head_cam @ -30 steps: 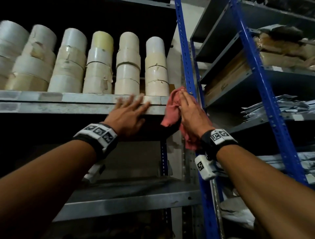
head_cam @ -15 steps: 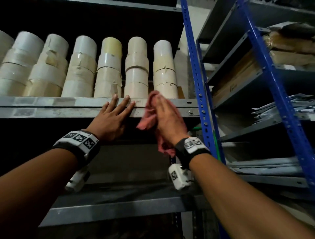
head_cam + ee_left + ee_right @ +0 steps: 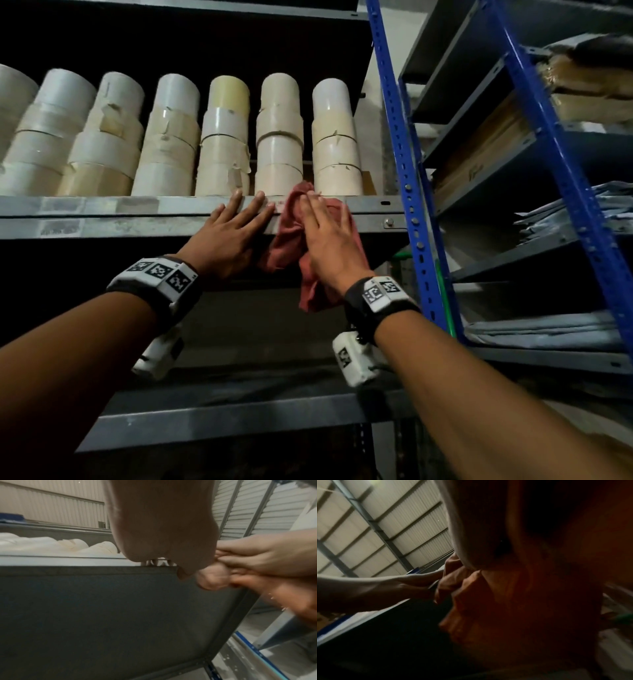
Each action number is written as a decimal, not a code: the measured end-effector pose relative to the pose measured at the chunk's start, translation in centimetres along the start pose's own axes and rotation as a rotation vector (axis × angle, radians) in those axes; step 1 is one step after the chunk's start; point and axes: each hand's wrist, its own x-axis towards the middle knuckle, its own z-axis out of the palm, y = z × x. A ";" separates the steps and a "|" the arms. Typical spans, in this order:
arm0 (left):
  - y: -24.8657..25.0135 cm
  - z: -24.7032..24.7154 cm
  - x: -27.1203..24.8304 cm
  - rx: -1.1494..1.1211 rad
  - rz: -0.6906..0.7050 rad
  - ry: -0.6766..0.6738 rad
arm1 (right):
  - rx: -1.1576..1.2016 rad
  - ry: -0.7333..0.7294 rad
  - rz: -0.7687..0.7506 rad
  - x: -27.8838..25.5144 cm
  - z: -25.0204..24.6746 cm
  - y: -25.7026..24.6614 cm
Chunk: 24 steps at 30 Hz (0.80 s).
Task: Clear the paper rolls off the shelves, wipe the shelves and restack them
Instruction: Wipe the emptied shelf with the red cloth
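Hands on the front edge of the roll shelf

Paper rolls (image 3: 219, 137) stand in upright stacks, axes vertical, on the grey shelf (image 3: 102, 214). Left hand (image 3: 226, 240) lies flat, fingers spread, on its lip; right hand (image 3: 329, 236) presses a red cloth (image 3: 287, 236) there, fingers straight.

Pretty dim storeroom, w/ grey metal racking all round. A blue upright (image 3: 407, 192) w/ a row of holes stands between two rack units, and a second blue post (image 3: 561, 144) slants up the neighbouring rack on the right. That rack's grey shelves carry flat brown cardboard (image 3: 479, 161) and stacks of pale sheets (image 3: 575, 212). Behind the posts is a strip of pale wall (image 3: 394, 37). Overhead is a corrugated metal roof (image 3: 373, 524) on dark steel beams, lit brighter than everything below.
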 end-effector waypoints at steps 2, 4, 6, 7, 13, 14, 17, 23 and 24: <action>0.0 -0.3 0.0 -0.003 -0.006 -0.021 | 0.022 0.011 0.161 -1.4 -1.1 3.5; 0.5 -0.5 0.1 0.001 -0.026 -0.033 | 0.067 0.033 0.302 -2.5 -1.8 7.1; 1.0 -0.3 0.1 0.012 -0.047 -0.038 | 0.033 0.060 0.308 -2.4 -1.5 7.8; 1.2 -0.2 0.2 0.013 -0.057 -0.042 | 0.009 0.067 0.284 -1.9 -1.0 7.0; 0.3 -1.3 0.5 -0.029 -0.053 -0.098 | 0.095 -0.062 -0.096 1.4 1.1 -2.2; 0.1 -1.5 0.5 -0.019 -0.049 -0.112 | 0.090 -0.036 -0.084 1.7 1.1 -2.2; 0.5 -1.7 0.3 0.007 -0.053 -0.116 | 0.052 0.089 0.075 0.7 1.1 1.2; 1.0 -0.6 0.0 0.035 -0.067 -0.061 | 0.049 0.213 0.311 -1.4 1.1 6.4; 1.0 -0.3 0.0 0.030 -0.066 -0.051 | 0.049 0.195 0.300 -1.1 1.2 5.5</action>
